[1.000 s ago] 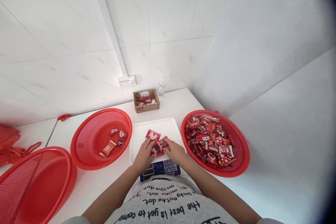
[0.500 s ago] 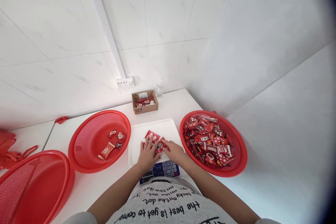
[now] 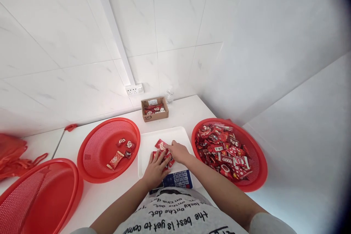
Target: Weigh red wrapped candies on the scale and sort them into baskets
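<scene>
White tray (image 3: 146, 142), red packets (image 3: 159, 144) partly under hands (image 3: 155, 171) (image 3: 179, 152)

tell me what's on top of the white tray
Red wrapped packets lie on the white tray. The left grip covers some, and the right grip partly covers another; what lies beneath both is hidden.

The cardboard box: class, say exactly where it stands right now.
In the head view, the cardboard box stands slightly left of centre, beyond the white tray and just left of the clear container.
</scene>
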Available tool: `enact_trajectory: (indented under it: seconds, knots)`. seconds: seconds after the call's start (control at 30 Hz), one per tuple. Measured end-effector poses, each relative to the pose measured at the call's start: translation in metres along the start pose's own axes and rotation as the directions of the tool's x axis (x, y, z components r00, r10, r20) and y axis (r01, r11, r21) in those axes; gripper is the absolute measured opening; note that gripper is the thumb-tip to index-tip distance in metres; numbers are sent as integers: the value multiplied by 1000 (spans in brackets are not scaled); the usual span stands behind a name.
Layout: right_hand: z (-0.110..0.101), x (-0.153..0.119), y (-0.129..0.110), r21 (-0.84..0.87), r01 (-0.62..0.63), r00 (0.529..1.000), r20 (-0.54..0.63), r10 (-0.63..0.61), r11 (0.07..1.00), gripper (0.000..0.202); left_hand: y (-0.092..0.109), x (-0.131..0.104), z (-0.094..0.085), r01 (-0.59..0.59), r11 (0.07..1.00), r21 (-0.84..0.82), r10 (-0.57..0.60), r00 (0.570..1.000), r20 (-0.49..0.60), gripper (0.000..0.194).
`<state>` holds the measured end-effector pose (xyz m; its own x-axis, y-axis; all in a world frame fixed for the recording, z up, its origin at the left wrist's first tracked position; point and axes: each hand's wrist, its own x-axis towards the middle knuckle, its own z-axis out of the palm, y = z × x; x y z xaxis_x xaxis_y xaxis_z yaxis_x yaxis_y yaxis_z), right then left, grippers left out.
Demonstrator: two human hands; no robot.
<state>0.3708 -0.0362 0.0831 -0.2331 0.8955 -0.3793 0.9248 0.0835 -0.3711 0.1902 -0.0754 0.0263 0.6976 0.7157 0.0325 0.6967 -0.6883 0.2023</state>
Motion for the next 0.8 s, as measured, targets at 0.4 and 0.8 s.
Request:
enact_trajectory:
  seconds: [0.4,0.8]
  knots:
    - [14,-12,7,58,-79,993,-79,84,995,38,-7,10,3,52,997,-50,-51,999,7,55]
    - [17,-23,9,145,-69,993,-86,83,987,38,-27,23,-18,54,988,-143,-36,991,125,77]
